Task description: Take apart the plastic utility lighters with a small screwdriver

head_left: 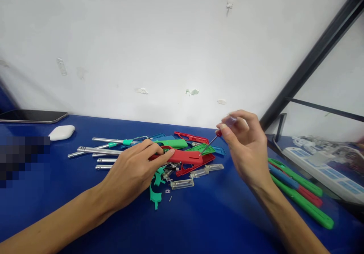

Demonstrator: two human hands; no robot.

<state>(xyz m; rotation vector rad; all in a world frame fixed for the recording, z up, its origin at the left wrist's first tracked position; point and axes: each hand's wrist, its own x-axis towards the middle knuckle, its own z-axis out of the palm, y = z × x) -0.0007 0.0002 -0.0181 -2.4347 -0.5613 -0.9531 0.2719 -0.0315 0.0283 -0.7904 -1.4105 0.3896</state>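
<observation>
A red long-necked lighter [186, 156] lies under my left hand [139, 159], whose fingers are closed over its body. Its metal tube [99, 151] points left. My right hand [246, 140] pinches the handle of a small screwdriver [209, 145]; the tip meets the right end of the red lighter, near a screw hole. Beneath and around it lie opened red, green and blue casing halves [193, 137]. Clear fuel tanks [182, 184], teal trigger pieces [155, 198] and a tiny screw [170, 198] rest in front.
Several green, blue and red lighters [304, 199] lie at the right, beside a white power strip [327, 174]. A white earbud case [62, 132] and a phone [32, 116] sit at the left. Behind the blue table [199, 227] stands a white wall, with a dark metal frame [309, 57] to the right.
</observation>
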